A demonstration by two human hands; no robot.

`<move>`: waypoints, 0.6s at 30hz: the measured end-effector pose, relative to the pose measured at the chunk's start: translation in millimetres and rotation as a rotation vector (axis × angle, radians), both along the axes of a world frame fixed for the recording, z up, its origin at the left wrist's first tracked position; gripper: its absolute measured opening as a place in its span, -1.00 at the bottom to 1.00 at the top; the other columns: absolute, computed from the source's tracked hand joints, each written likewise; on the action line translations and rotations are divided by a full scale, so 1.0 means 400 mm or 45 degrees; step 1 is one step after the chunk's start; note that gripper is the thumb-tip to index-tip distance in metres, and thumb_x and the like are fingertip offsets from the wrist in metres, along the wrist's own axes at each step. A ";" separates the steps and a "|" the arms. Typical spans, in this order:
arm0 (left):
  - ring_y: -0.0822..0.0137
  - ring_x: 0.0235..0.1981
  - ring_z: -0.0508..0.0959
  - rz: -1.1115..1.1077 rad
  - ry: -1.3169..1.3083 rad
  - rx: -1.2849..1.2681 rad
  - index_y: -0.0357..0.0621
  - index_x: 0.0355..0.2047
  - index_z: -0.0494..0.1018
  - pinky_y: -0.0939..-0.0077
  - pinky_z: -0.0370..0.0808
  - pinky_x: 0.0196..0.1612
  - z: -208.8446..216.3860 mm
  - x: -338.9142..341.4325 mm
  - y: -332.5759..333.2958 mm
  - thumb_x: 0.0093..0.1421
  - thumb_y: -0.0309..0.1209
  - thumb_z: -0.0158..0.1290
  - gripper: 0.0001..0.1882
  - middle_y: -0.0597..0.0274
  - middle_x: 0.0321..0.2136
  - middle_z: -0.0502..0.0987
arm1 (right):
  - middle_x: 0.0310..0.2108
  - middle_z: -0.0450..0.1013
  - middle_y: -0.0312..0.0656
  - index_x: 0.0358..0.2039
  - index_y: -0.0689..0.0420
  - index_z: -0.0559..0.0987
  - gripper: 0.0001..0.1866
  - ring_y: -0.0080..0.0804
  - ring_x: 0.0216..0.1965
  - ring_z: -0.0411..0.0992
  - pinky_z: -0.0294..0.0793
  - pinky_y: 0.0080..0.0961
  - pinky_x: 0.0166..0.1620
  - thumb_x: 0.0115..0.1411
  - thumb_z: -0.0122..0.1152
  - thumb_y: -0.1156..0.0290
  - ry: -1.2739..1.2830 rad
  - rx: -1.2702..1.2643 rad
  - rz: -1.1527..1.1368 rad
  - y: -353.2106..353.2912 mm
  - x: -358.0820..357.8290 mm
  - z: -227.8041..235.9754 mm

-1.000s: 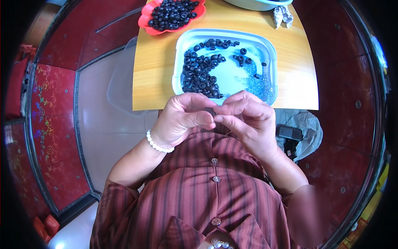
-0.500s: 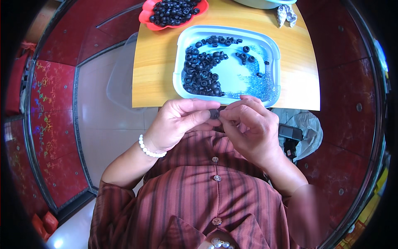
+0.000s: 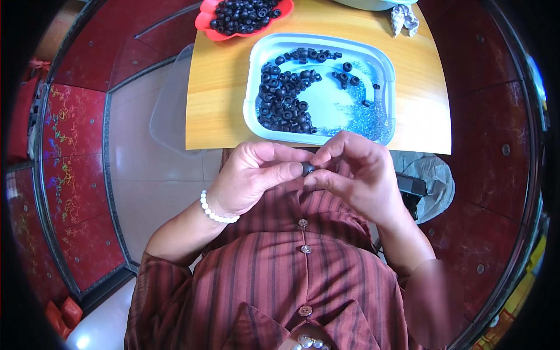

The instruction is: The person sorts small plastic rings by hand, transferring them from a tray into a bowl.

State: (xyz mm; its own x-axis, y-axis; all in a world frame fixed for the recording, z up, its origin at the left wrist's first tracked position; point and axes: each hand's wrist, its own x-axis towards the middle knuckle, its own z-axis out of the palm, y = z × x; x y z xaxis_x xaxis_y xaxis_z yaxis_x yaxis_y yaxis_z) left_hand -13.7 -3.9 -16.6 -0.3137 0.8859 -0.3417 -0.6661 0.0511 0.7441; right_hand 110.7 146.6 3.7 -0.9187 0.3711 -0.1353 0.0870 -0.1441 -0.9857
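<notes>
A small round black part sits between my two hands, just in front of the tray. My left hand, with a white bead bracelet at the wrist, pinches it between thumb and fingers. From the other side my right hand closes on the same part, thumb below and index finger above. Beyond them stands a white tray. Loose black parts are heaped along its left and far sides, and tiny clear bluish pieces lie scattered at its right.
A red scalloped dish full of black parts stands at the table's far left. At the far right are a pale basin and a crumpled cloth or paper. Below the table's right edge hangs a whitish plastic bag.
My right hand has turned so its thumb and index finger spread around the black part. The part has shifted slightly toward me and shows a rounder side. The left hand keeps its pinch.
</notes>
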 end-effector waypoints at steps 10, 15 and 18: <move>0.32 -0.26 0.60 -0.089 -0.256 0.185 -0.28 -0.07 0.43 0.53 0.60 -0.18 -0.075 -0.048 -0.045 0.22 -0.54 -0.03 -0.74 0.08 -0.24 0.54 | -0.45 0.50 -0.21 -0.44 0.26 0.54 -0.96 -0.52 -0.36 0.49 0.46 -0.57 -0.27 0.06 0.22 0.58 -0.113 0.412 0.159 0.055 -0.053 -0.029; 0.27 -0.20 0.59 0.042 -0.461 0.285 -0.23 -0.02 0.40 0.50 0.60 -0.16 -0.101 -0.070 -0.048 0.28 -0.53 -0.13 -0.72 0.06 -0.18 0.51 | -0.47 0.48 0.04 -0.49 0.26 0.57 -0.86 0.01 -0.40 0.47 0.47 -0.24 -0.27 -0.03 0.14 0.45 -0.183 1.256 0.018 0.092 -0.137 -0.120; 0.27 -0.18 0.58 0.067 -0.480 0.248 -0.23 -0.02 0.40 0.49 0.59 -0.15 -0.106 -0.074 -0.048 0.28 -0.52 -0.12 -0.72 0.07 -0.18 0.52 | -0.49 0.47 0.05 -0.55 0.27 0.54 -0.85 -0.02 -0.40 0.48 0.47 -0.23 -0.26 -0.03 0.12 0.44 -0.296 1.480 0.075 0.081 -0.170 -0.128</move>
